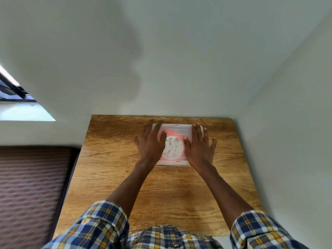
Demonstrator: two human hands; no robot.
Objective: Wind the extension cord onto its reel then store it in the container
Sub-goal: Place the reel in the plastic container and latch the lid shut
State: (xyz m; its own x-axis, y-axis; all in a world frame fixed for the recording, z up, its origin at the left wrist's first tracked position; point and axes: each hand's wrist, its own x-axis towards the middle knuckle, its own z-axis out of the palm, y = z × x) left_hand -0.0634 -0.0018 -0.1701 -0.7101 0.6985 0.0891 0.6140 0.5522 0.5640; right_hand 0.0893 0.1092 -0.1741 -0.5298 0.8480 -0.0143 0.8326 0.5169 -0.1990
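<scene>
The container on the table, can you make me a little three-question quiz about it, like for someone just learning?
1. True or false: the reel is already inside the container.
2. Which hands rest flat on the lid? A left only, B right only, C both.
3. Fill in: the container sits on a wooden ____.

Key: 1 true; it shows pink through the clear lid. 2 C; the left hand and right hand both lie open on it. 3 table.
</scene>
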